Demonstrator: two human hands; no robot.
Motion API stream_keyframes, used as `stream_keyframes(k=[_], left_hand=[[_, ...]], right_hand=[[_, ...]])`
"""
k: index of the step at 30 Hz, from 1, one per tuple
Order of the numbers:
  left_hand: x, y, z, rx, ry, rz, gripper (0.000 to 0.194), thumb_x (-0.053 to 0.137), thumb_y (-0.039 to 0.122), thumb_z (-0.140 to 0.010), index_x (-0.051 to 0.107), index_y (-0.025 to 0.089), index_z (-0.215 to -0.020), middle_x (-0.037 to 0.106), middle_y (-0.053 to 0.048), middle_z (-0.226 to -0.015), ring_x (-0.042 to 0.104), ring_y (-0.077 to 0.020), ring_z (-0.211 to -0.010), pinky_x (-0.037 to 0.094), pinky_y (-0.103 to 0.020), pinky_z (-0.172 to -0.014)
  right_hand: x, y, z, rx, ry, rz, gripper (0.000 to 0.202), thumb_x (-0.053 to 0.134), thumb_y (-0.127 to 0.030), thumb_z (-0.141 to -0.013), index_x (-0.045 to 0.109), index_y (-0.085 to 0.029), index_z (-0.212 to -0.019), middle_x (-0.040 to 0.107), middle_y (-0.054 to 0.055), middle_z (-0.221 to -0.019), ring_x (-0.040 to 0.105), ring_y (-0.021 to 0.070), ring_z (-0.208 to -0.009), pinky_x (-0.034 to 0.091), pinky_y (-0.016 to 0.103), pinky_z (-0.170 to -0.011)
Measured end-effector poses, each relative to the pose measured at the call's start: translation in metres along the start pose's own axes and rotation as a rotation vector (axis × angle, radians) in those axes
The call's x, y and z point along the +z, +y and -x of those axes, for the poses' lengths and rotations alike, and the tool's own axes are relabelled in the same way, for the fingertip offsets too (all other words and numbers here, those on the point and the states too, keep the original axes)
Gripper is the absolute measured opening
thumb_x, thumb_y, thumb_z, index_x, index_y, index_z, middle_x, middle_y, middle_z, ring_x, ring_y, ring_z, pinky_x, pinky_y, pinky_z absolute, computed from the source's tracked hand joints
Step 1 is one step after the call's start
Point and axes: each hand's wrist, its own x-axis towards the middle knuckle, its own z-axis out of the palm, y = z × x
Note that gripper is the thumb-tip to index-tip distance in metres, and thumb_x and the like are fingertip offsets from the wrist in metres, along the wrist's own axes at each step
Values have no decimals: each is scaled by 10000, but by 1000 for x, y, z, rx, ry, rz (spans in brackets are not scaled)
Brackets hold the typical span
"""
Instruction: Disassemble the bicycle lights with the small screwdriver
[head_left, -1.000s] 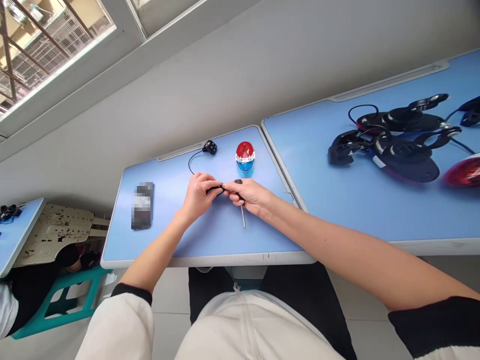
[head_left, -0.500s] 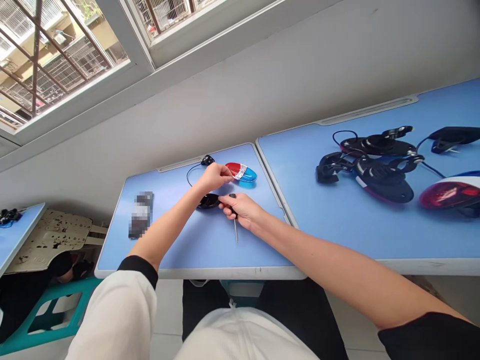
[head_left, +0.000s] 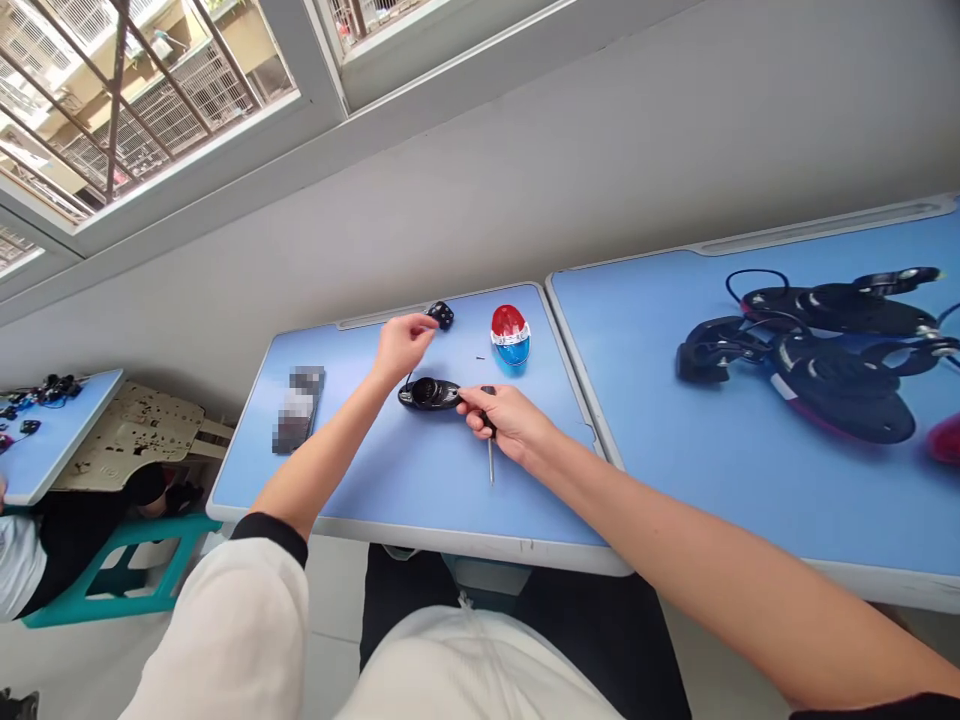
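My right hand (head_left: 502, 418) is closed around a screwdriver (head_left: 491, 460) whose metal shaft points down toward the table's front edge. Its thumb and finger also grip the right end of a black oval housing (head_left: 431, 394) with a round recess. My left hand (head_left: 405, 345) is above and left of the housing, its fingers loosely curled and slightly apart by a black button unit (head_left: 441, 316); contact is unclear. A cable (head_left: 408, 381) rises from the housing behind this hand. To the right lie a small dark screw (head_left: 480, 358) and a red, clear and blue lens cover (head_left: 511, 338).
A blurred-out flat item (head_left: 298, 410) lies at the table's left. The right-hand table (head_left: 637, 400) holds several black assemblies (head_left: 832, 370) with cables. At far left another table (head_left: 64, 440) carries parts, beside a teal stool (head_left: 127, 570) and a seated person.
My left hand has moved left from the lens cover toward the button unit. The lens cover has turned lengthwise away from me, and a screw now shows on the table. The view has shifted.
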Motion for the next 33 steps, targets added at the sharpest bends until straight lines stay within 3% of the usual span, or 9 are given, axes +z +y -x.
stream_keyframes(k=[3, 7, 11, 17, 20, 23, 25, 29, 33], left_hand=[[-24, -23, 40, -220, 216, -9, 189, 561, 243, -725, 708, 157, -809, 546, 17, -523, 480, -125, -508, 380, -272, -574], [-30, -38, 81, -517, 28, 169, 191, 592, 319, -705, 671, 146, -729, 585, -2, -564, 493, -116, -486, 339, -242, -483], [-22, -34, 87, -457, -36, 222, 187, 601, 292, -706, 676, 126, -746, 568, 15, -560, 441, -83, -499, 316, -218, -488], [-24, -35, 79, -534, -41, 363, 87, 663, 193, -648, 627, 119, -676, 556, 31, -545, 435, -60, -492, 335, -199, -495], [-29, -39, 79, -540, -80, 431, 112, 695, 191, -631, 628, 114, -674, 557, 30, -543, 447, -56, -482, 322, -187, -457], [-33, -40, 79, -563, -120, 504, 145, 718, 195, -625, 617, 112, -687, 577, 10, -550, 522, -83, -500, 320, -184, -407], [-34, -40, 80, -581, -148, 571, 155, 721, 188, -634, 598, 113, -691, 598, -8, -563, 580, -112, -529, 340, -185, -390], [-33, -42, 82, -599, -186, 661, 149, 721, 139, -656, 581, 103, -693, 612, -15, -562, 619, -124, -547, 433, -196, -421], [-32, -44, 83, -605, -205, 675, 121, 702, 116, -701, 584, 94, -700, 607, -14, -531, 613, -114, -523, 449, -189, -414]], right_hand=[[-1, 0, 0, 7, -12, 36, 251, 485, -71, -867, 470, -151, -629, 585, 36, -545, 398, 41, -370, 240, 153, -324], [-1, -3, 1, 29, -33, 136, 207, 472, -54, -865, 433, -176, -702, 627, 57, -569, 408, 49, -377, 236, 150, -337], [-3, -11, -1, 72, -60, 258, 155, 477, -69, -876, 423, -185, -788, 663, 83, -615, 409, 56, -394, 249, 150, -349], [-26, -33, -1, 78, 21, 458, 162, 517, -80, -832, 435, -182, -735, 617, 43, -593, 358, 51, -408, 221, 175, -368], [-42, -44, 2, -89, 78, 839, 144, 552, -136, -818, 490, -178, -695, 573, 9, -598, 390, 76, -465, 260, 209, -425], [-49, -49, 1, -347, 274, 1439, 60, 585, -181, -808, 571, -187, -750, 623, 34, -712, 521, 151, -643, 304, 249, -523], [-48, -48, -6, -407, 341, 1730, 38, 574, -220, -834, 602, -197, -843, 666, 57, -831, 571, 197, -743, 293, 268, -545], [-38, -43, -22, -387, 328, 2003, 141, 484, -214, -895, 615, -189, -942, 688, 96, -956, 620, 227, -777, 256, 288, -524], [-25, -39, -36, -415, 302, 2069, 194, 444, -144, -884, 615, -177, -970, 688, 112, -984, 630, 238, -753, 236, 302, -512]])
